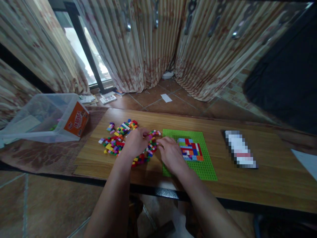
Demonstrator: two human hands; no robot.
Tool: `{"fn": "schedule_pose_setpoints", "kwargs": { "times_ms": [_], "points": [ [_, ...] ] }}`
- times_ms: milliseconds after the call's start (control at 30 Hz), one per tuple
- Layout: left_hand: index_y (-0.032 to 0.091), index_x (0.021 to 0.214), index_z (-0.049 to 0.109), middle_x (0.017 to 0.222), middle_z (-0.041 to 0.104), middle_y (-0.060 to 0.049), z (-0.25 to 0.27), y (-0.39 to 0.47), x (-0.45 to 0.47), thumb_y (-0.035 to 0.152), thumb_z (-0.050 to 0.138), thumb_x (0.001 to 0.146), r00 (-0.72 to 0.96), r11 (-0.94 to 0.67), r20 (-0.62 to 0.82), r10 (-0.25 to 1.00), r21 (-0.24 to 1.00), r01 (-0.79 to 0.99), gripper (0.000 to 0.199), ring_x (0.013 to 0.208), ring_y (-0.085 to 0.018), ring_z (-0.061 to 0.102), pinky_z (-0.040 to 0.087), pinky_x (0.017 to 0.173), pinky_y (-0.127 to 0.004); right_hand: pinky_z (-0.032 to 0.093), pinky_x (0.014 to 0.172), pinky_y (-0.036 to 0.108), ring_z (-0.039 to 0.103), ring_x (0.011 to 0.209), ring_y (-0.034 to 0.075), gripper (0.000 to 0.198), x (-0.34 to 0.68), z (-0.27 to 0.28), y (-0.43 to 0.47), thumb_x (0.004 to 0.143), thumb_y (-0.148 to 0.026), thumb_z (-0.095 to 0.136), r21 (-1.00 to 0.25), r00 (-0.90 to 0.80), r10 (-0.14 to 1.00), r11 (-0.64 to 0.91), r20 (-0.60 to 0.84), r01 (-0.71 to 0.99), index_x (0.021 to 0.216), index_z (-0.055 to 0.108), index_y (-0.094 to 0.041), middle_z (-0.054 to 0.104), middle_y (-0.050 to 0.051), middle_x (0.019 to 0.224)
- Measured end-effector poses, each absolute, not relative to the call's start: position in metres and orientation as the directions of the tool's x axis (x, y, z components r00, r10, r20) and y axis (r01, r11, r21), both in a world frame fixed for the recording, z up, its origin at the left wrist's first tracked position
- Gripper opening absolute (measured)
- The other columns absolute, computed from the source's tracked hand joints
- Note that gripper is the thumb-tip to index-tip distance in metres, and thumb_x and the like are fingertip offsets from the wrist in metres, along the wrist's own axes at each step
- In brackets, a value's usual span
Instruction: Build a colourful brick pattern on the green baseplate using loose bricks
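Observation:
A loose pile of small colourful toy bricks (114,145) lies on the left part of the table. Over its right side is my left hand (136,142), fingers bent and drawn together among the bricks; what they grip is too small to make out. My right hand (170,152) reaches across the left edge of a green studded baseplate (206,165), its thumb and fingertips pinched together at the pile's right border. Any brick in that pinch is not clear. On the baseplate sits a flat patch of joined bricks (190,149) in red, blue, light blue, white and orange.
A phone (240,149) with a blurred screen lies right of the baseplate on the wooden table (269,172). White paper (305,160) is at the far right. A clear plastic bin (44,115) with an orange label stands left. Curtains hang behind.

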State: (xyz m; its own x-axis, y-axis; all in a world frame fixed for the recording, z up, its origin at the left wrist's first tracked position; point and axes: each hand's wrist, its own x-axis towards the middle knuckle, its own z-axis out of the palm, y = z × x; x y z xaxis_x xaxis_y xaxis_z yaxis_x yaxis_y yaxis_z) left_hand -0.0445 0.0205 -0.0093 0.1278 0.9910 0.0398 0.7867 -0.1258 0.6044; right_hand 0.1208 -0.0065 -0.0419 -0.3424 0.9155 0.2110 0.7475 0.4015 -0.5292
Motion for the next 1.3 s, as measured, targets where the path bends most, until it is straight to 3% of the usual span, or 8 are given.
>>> {"fn": "schedule_pose_setpoints", "kwargs": {
  "times_ms": [233,367,633,800,933,1100,1300],
  "points": [
    [0.017,0.065,0.066,0.063,0.063,-0.003,-0.008,0.018,-0.059,0.016,0.057,0.079,0.081,-0.078,0.021,0.996,0.584,0.808,0.016,0.061,-0.015,0.054,0.035,0.057,-0.024,0.045,0.084,0.037,0.056,0.088,0.023,0.020,0.112,-0.056,0.009,0.085,-0.010,0.052,-0.507,-0.321,0.922,0.386,0.215,0.770,0.085,0.068,-0.021,0.062,0.008,0.090],
    [0.016,0.070,0.068,0.067,0.065,-0.004,-0.007,0.018,-0.059,0.014,0.054,0.080,0.077,-0.100,0.064,0.995,0.617,0.781,0.017,0.063,-0.016,0.055,0.036,0.059,-0.025,0.045,0.082,0.036,0.058,0.087,0.023,0.016,0.114,-0.047,0.007,0.087,-0.013,0.052,-0.534,-0.288,0.937,0.349,0.197,0.770,0.083,0.066,-0.020,0.062,0.008,0.090],
    [0.014,0.080,0.069,0.071,0.063,-0.001,-0.013,0.017,-0.042,0.027,0.049,0.089,0.339,-0.232,0.089,0.937,0.882,0.410,0.025,0.064,-0.013,0.053,0.039,0.059,-0.022,0.047,0.079,0.033,0.063,0.086,0.020,0.015,0.125,-0.024,-0.010,0.091,-0.020,0.049,-0.704,-0.207,0.935,0.353,0.288,0.617,0.095,0.064,-0.022,0.067,0.006,0.093],
    [0.013,0.077,0.066,0.066,0.058,0.001,-0.012,0.014,-0.031,0.033,0.058,0.084,0.397,-0.123,0.008,0.918,0.956,0.266,0.023,0.059,-0.010,0.048,0.036,0.054,-0.021,0.047,0.077,0.032,0.062,0.084,0.019,0.017,0.128,-0.017,-0.015,0.090,-0.020,0.049,-0.736,-0.185,0.937,0.347,0.295,0.582,0.092,0.066,-0.022,0.067,0.005,0.090],
    [0.013,0.077,0.066,0.063,0.056,0.002,-0.013,0.016,-0.028,0.030,0.061,0.078,0.363,-0.039,-0.028,0.931,0.983,0.177,0.017,0.058,-0.010,0.047,0.036,0.054,-0.021,0.048,0.076,0.031,0.063,0.081,0.017,0.010,0.132,-0.017,-0.015,0.086,-0.024,0.057,-0.849,-0.107,0.956,0.291,0.272,0.441,0.088,0.066,-0.021,0.068,0.003,0.086],
    [0.013,0.080,0.067,0.066,0.056,0.001,-0.014,0.017,-0.026,0.029,0.059,0.079,0.360,-0.069,-0.008,0.933,0.977,0.200,0.018,0.059,-0.010,0.046,0.036,0.055,-0.021,0.050,0.071,0.030,0.063,0.072,0.016,0.007,0.150,-0.013,-0.013,0.079,-0.028,0.065,-0.932,0.003,0.984,0.168,0.179,0.320,0.078,0.066,-0.021,0.069,0.000,0.076],
    [0.013,0.081,0.067,0.065,0.052,0.002,-0.012,0.015,-0.024,0.030,0.056,0.082,0.387,-0.099,-0.008,0.922,0.962,0.255,0.020,0.059,-0.010,0.044,0.035,0.054,-0.021,0.053,0.068,0.034,0.066,0.071,0.018,0.016,0.197,0.002,-0.010,0.072,-0.034,0.074,-0.966,0.168,0.984,0.015,0.060,0.257,0.081,0.073,-0.021,0.073,0.003,0.079]
  ]
}}
